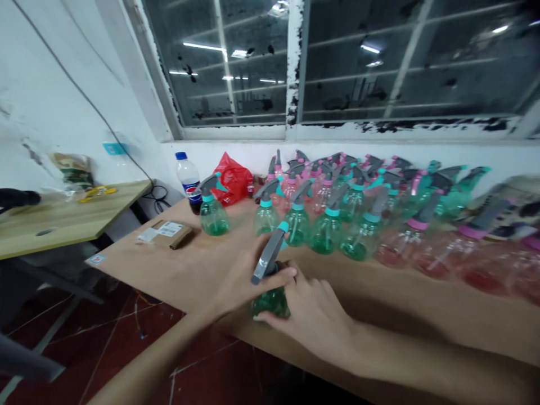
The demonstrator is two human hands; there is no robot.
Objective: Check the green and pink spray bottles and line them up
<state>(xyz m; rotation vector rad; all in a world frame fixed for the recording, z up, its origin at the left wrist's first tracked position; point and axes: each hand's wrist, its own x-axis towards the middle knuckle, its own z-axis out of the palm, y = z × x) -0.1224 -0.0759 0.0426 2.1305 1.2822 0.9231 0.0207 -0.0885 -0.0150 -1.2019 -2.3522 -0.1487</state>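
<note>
A green spray bottle (272, 304) with a grey trigger head and a teal nozzle stands near the table's front edge, between my two hands. My left hand (242, 281) is closed round its neck just below the trigger, index finger reaching across the front. Against the right side of the body, my right hand (318, 315) grips the bottle, thumb low on it and fingertips up by the neck. Behind them is a row of similar bottles, among them a green spray bottle (297, 225) and a pink spray bottle (399, 242).
Left on the brown table (202, 264) are a small cardboard package (166, 233), a lone green spray bottle (214, 216), a cola bottle (188, 177) and a red plastic bag (232, 180). A wooden desk (80, 219) adjoins at far left. A window (291, 62) rises behind.
</note>
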